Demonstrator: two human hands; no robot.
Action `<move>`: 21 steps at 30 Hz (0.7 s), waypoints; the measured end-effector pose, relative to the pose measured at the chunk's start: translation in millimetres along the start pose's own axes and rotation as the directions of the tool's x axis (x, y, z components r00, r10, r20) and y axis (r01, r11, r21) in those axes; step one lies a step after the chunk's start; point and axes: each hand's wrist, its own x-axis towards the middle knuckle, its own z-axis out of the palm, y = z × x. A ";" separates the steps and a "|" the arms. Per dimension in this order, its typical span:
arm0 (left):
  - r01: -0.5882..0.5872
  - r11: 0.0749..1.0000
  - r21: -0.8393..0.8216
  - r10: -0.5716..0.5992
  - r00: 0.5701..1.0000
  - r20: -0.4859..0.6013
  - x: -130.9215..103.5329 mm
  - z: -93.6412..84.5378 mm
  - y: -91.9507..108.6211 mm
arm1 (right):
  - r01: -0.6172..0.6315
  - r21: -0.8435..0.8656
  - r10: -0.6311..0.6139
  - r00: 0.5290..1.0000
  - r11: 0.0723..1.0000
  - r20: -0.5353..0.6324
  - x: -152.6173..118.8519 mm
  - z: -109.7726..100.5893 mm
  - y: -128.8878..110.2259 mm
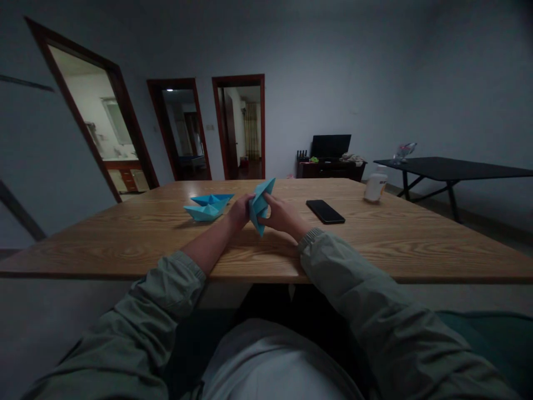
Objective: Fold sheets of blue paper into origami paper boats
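Note:
A light blue folded paper boat is held up between my two hands, tilted on end just above the table. My left hand grips it from the left side, its fingers partly hidden behind the paper. From the right, my right hand pinches it, thumb low and fingers reaching to the upper part. Left of my hands, two more folded boats sit on the table close together: a light blue paper boat in front and a darker blue paper boat behind it.
The wooden table spreads before me, its front edge near my forearms. A black phone lies right of my hands, and a white bottle stands farther right. Beyond are a black table and a monitor on a cabinet.

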 end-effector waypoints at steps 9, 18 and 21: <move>0.015 1.000 0.012 -0.015 0.999 0.040 -14.9 7.9 7.0 | 0.002 -0.019 -0.003 1.000 1.000 -0.017 1.1 -3.3 -0.4; -0.006 0.995 -0.100 0.013 0.998 0.066 -13.3 8.3 8.8 | 0.030 0.016 -0.030 0.999 0.999 -0.014 1.4 -5.5 -5.1; -0.004 0.997 -0.078 0.009 0.998 0.061 -14.7 10.8 6.4 | 0.031 0.007 -0.031 1.000 0.999 0.001 2.0 -3.6 -5.7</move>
